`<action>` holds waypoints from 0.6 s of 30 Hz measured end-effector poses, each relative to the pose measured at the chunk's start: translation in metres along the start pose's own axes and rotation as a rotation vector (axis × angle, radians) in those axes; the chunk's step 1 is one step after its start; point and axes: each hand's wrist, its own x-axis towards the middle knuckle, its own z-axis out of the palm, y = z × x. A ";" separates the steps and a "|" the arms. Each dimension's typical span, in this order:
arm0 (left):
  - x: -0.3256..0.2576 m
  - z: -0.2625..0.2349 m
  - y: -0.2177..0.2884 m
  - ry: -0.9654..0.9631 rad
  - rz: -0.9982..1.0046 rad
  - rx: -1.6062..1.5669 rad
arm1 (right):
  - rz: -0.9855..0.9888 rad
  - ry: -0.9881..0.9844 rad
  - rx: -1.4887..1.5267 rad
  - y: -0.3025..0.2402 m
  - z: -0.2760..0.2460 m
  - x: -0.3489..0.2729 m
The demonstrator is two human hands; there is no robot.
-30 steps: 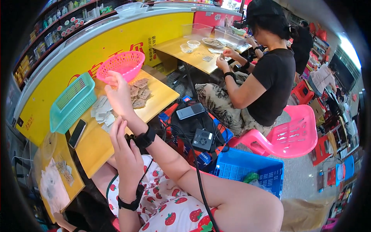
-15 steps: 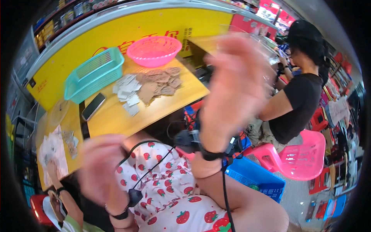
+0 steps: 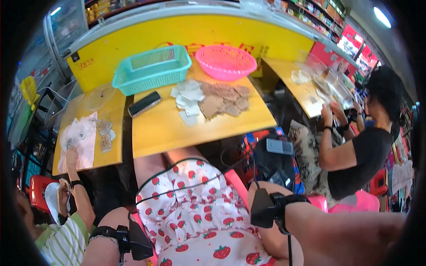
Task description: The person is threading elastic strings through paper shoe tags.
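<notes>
My left wrist (image 3: pixel 106 232), with a black strap and a small black camera, is low at the left beside my lap. No fingers of my left hand show. At the lower right, my right arm (image 3: pixel 341 230) is a large, partly blurred shape with a like strap and camera (image 3: pixel 264 206); its fingers cannot be made out. Both arms are away from the wooden table (image 3: pixel 195 139). On that table are a heap of brown pieces (image 3: pixel 226 99), a pile of whitish pieces (image 3: pixel 187 95), a dark phone (image 3: pixel 144 104), a teal basket (image 3: pixel 153 71) and a pink basket (image 3: pixel 226 63).
At the left, a person's hand (image 3: pixel 71 157) touches a pale sheet (image 3: pixel 80 135) on another table. At the right sits a person in black (image 3: pixel 359 155), both hands raised near a table edge. A bag with a phone (image 3: pixel 279 146) lies beside my seat.
Both my hands have dropped from in front of the table to the lower edges. My view has swung left, and the table stuff appears farther right. The right-hand person's hands now show.
</notes>
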 end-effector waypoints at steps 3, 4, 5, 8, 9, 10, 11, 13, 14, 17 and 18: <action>0.023 0.008 0.015 -0.054 0.097 -0.138 | -0.018 -0.076 0.064 -0.010 0.003 0.004; 0.030 0.008 0.020 -0.095 0.130 -0.184 | -0.037 -0.099 0.071 -0.022 0.006 0.002; 0.037 0.008 0.024 -0.140 0.160 -0.229 | -0.057 -0.119 0.076 -0.031 0.003 -0.001; 0.037 0.014 0.026 -0.265 0.161 -0.360 | -0.051 -0.130 0.061 0.013 0.019 0.000; 0.030 0.021 0.032 -0.281 0.144 -0.397 | -0.021 -0.125 0.068 0.021 0.023 0.007; 0.028 0.021 0.037 -0.310 0.122 -0.432 | 0.001 -0.111 0.067 0.040 0.030 0.017; 0.025 0.021 0.042 -0.337 0.096 -0.466 | 0.026 -0.096 0.066 0.043 0.035 0.018; 0.022 0.020 0.051 -0.394 0.068 -0.544 | 0.064 -0.088 0.065 0.025 0.036 0.015; 0.023 0.022 0.054 -0.417 0.069 -0.577 | 0.079 -0.094 0.078 0.026 0.033 0.017; 0.008 0.032 0.078 -0.472 0.055 -0.660 | 0.494 -0.076 0.097 0.000 0.018 0.034; -0.001 0.036 0.088 -0.434 0.049 -0.699 | 0.490 -0.137 0.144 -0.002 0.015 0.034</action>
